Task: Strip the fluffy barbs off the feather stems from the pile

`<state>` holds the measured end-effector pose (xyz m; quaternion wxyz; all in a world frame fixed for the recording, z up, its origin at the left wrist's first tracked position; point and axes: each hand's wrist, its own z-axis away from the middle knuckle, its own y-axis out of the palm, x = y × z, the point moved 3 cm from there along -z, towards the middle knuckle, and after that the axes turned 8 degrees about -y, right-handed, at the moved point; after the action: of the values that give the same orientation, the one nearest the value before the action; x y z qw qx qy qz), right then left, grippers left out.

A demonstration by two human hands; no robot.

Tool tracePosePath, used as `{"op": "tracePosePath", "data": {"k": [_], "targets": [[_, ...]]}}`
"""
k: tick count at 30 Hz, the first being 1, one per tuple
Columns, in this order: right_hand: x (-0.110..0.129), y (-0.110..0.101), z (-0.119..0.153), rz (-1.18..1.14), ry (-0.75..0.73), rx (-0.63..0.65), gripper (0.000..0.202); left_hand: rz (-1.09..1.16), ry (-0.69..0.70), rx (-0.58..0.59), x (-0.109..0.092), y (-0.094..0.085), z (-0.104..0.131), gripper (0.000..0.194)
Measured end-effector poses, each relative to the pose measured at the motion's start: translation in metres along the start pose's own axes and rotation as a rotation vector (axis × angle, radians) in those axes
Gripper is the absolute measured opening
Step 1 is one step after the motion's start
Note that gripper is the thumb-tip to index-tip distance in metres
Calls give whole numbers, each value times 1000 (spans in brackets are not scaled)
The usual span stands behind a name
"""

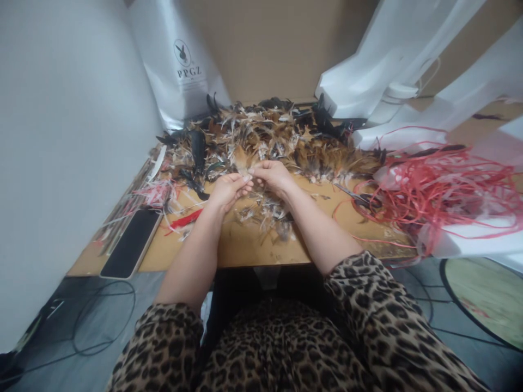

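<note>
Both hands meet over the near edge of a wide heap of brown, white and black feathers [265, 128]. A small tan feather [241, 158] stands up between my fingertips. My left hand [230, 190] pinches at its base, thumb against the forefinger. Close beside it, my right hand [273, 175] is also closed in a pinch at the feather's lower end. Loose fluff and small feather scraps [265, 212] lie on the table below my wrists. The exact grip of each fingertip is too small to see clearly.
A phone [129, 242] lies at the table's left front edge. A red feather-like strip [186, 219] is by my left forearm. At right are scissors [363, 198] and tangled red string [445, 190]. A white bag [183, 65] stands behind, left.
</note>
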<state>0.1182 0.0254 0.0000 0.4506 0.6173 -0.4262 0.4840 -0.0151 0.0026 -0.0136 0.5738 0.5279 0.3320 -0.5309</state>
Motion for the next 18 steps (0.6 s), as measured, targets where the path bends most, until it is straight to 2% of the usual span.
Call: {"op": "tracePosePath", "data": {"k": [10,18], "targets": [[0,0,-1,9,-68,-74,29,-58,-8,-17,3,2,0,16],[-1,5,1,-114,-4,-102,30,-33,-18,19,3,1,1,17]]}}
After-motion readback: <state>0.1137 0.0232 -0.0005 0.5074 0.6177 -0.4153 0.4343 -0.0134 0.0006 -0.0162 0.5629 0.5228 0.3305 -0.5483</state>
